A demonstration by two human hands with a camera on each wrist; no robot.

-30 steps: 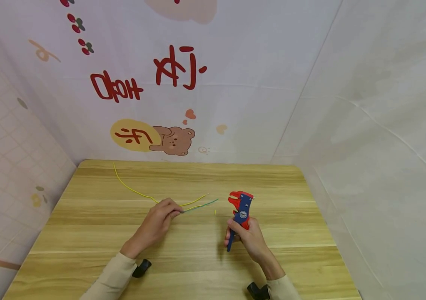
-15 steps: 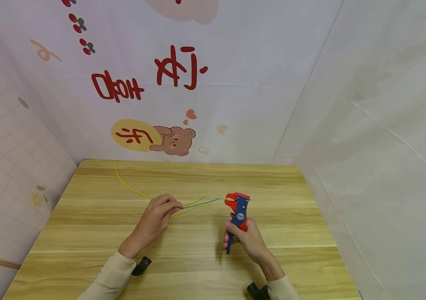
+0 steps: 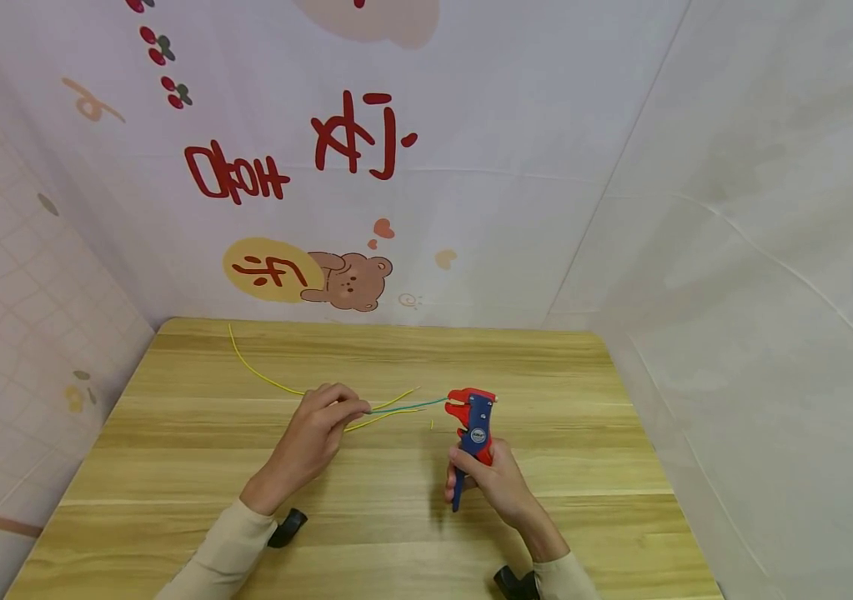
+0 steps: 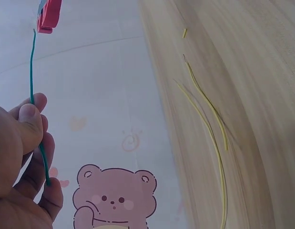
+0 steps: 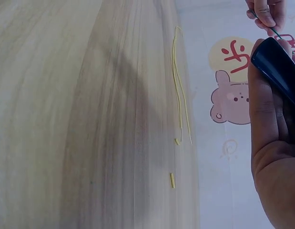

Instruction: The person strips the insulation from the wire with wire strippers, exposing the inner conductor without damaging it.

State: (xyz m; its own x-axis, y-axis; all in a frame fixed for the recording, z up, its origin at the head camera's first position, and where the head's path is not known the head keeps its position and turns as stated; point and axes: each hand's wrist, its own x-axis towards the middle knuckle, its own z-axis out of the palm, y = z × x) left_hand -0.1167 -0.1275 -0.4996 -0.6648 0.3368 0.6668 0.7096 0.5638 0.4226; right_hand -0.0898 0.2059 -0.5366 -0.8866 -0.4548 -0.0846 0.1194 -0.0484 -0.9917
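Note:
My left hand [image 3: 313,442] pinches a short green wire [image 4: 32,71] between thumb and fingers. The wire's free end points right, its tip right at the red jaws of a wire stripper [image 3: 479,423]. That tool, blue and red, is gripped by its handles in my right hand [image 3: 497,483]; a dark blue handle end [image 5: 280,67] shows in the right wrist view. Below and behind the left hand, yellow wires [image 4: 214,143] lie on the table, one with a bare tip.
Small yellow insulation scraps [image 5: 172,180] lie on the wooden table [image 3: 366,525] near the wire ends. A yellow wire [image 3: 253,371] curves toward the table's back left. White printed cloth [image 3: 471,208] stands behind the table and along both sides.
The left hand has let a yellow wire drop to the table and kept the green one, now extended rightward. The stripper has moved slightly left, bringing its jaws to the green wire's tip.

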